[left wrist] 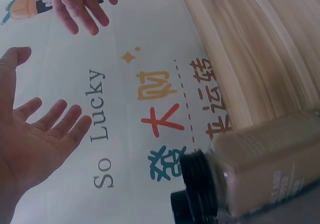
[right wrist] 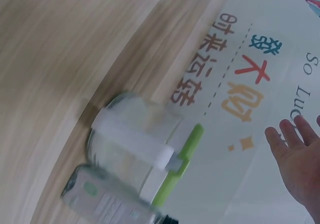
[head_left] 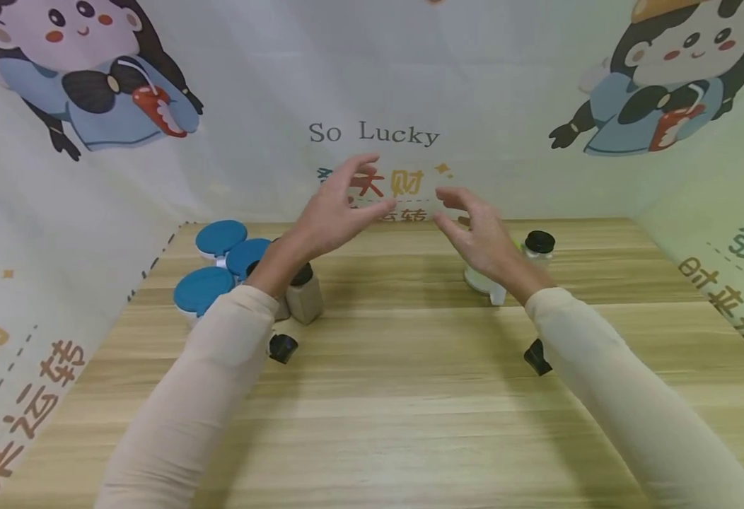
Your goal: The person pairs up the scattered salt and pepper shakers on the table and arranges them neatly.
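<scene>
Both hands are raised over the far part of the wooden table, palms facing each other, holding nothing. The left hand [head_left: 340, 208] has its fingers spread and loosely bent; in the left wrist view that hand [left wrist: 37, 139] is apart from a square bottle with a black cap [left wrist: 270, 169]. The right hand [head_left: 477, 233] has its fingers loosely bent too. Behind its wrist stands a clear canister with a green lid and white handle [right wrist: 135, 141], partly hidden in the head view. Beside the canister is a clear bottle with a black cap [head_left: 540, 244].
Three containers with blue lids [head_left: 205, 290] stand at the table's left, next to the black-capped bottles [head_left: 306, 300]. Small black objects show beside the left forearm [head_left: 219, 375] and the right forearm [head_left: 633, 396]. A printed cloth [head_left: 270, 85] hangs around the table [head_left: 385, 396].
</scene>
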The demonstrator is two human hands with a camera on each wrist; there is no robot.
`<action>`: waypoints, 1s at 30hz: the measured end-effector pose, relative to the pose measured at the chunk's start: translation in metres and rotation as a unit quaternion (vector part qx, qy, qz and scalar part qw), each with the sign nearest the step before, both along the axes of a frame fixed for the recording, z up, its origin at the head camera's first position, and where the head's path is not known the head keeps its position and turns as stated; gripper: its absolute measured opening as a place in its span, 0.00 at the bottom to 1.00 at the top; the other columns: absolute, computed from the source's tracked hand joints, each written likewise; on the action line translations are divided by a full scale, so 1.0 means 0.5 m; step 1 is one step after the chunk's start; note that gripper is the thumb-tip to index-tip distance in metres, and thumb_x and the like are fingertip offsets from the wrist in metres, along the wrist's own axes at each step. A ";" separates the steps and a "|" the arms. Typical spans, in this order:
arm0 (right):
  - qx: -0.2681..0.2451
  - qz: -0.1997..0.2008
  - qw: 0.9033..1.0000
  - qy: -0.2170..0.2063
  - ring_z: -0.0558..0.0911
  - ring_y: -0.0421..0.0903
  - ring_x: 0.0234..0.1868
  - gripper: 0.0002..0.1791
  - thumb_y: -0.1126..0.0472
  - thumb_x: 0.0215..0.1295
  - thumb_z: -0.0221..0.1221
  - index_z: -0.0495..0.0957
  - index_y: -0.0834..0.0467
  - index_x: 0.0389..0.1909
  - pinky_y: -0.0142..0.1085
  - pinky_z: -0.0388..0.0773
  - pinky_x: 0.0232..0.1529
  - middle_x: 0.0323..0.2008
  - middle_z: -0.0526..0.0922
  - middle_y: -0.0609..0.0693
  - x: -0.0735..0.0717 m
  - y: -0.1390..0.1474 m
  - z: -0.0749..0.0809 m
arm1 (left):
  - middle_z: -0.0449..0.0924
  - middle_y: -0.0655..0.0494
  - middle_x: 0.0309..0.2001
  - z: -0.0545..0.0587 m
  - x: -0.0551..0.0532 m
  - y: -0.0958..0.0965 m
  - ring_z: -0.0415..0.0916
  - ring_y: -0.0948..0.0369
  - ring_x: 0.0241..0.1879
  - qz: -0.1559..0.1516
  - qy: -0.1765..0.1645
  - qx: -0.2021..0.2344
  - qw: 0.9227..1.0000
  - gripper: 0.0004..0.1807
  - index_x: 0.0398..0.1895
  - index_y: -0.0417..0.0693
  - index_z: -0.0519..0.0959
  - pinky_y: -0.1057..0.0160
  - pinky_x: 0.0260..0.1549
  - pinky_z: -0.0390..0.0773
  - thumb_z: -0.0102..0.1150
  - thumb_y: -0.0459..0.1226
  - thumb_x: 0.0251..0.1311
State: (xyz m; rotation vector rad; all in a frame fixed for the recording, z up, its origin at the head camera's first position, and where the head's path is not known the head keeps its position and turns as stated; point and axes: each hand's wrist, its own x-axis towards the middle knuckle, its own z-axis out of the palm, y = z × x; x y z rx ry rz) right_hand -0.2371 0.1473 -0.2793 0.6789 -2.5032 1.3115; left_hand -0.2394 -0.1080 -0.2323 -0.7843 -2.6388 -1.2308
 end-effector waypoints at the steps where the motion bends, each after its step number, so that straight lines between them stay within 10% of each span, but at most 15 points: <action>1: -0.005 -0.001 1.000 -0.001 0.68 0.52 0.70 0.27 0.54 0.79 0.55 0.66 0.60 0.73 0.50 0.66 0.68 0.70 0.70 0.55 -0.002 -0.005 -0.001 | 0.60 0.49 0.73 -0.001 0.000 -0.005 0.59 0.54 0.71 0.003 0.005 0.007 1.000 0.40 0.81 0.52 0.53 0.59 0.66 0.62 0.59 0.49 0.72; 10: -0.058 0.017 0.998 -0.007 0.74 0.51 0.65 0.24 0.58 0.77 0.56 0.69 0.61 0.70 0.45 0.67 0.67 0.66 0.75 0.56 -0.015 -0.062 -0.026 | 0.60 0.49 0.74 0.000 -0.004 -0.078 0.56 0.54 0.73 0.035 0.029 0.025 0.999 0.37 0.79 0.49 0.59 0.57 0.68 0.59 0.59 0.47 0.73; 21: -0.007 0.076 0.997 -0.032 0.73 0.49 0.65 0.25 0.55 0.78 0.55 0.69 0.57 0.71 0.43 0.66 0.67 0.67 0.73 0.53 -0.007 -0.150 -0.056 | 0.63 0.48 0.73 0.000 0.022 -0.262 0.57 0.52 0.74 0.104 -0.001 0.045 0.994 0.34 0.77 0.48 0.63 0.45 0.71 0.54 0.57 0.49 0.73; 30: 0.035 0.158 0.986 -0.033 0.74 0.49 0.64 0.25 0.58 0.78 0.56 0.69 0.57 0.71 0.40 0.69 0.65 0.68 0.73 0.52 0.019 -0.213 -0.076 | 0.63 0.42 0.73 -0.072 0.070 -0.408 0.57 0.44 0.72 0.163 -0.016 0.000 0.987 0.34 0.77 0.45 0.61 0.38 0.68 0.57 0.54 0.50 0.75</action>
